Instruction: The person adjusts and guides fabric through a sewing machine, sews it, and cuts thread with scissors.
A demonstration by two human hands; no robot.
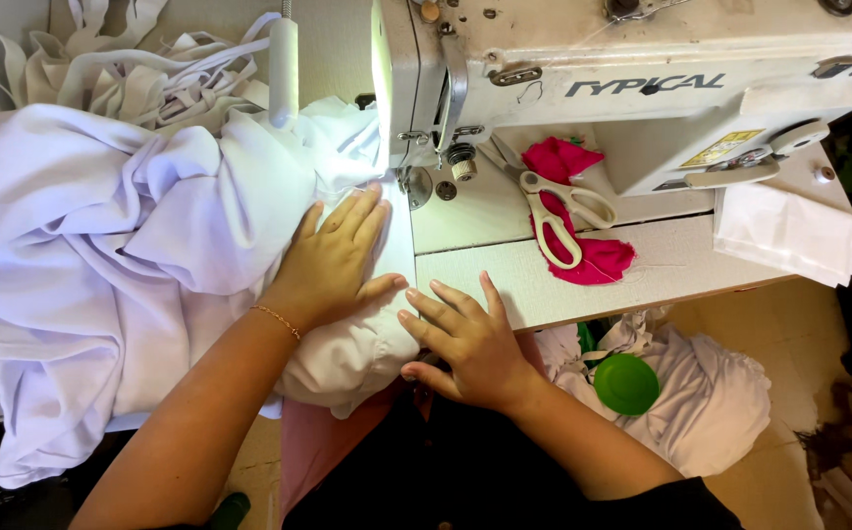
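Near: dark lap and tan floor w/ a green round lid on a pale cloth heap at right. Right hand spread flat, fingers apart, at the near table edge. Left hand flat, fingers together, pressing the white fabric left of the needle. Farther: scissors on pink scrap, sewing machine. Needle area hidden by glare; machine top cut off.

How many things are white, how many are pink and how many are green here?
White: 3 - white cloth under the left hand and right hand, pile of strips, folded cloth
Pink: 1 - pink fabric scrap under the scissors
Green: 1 - round green lid
Total: 5
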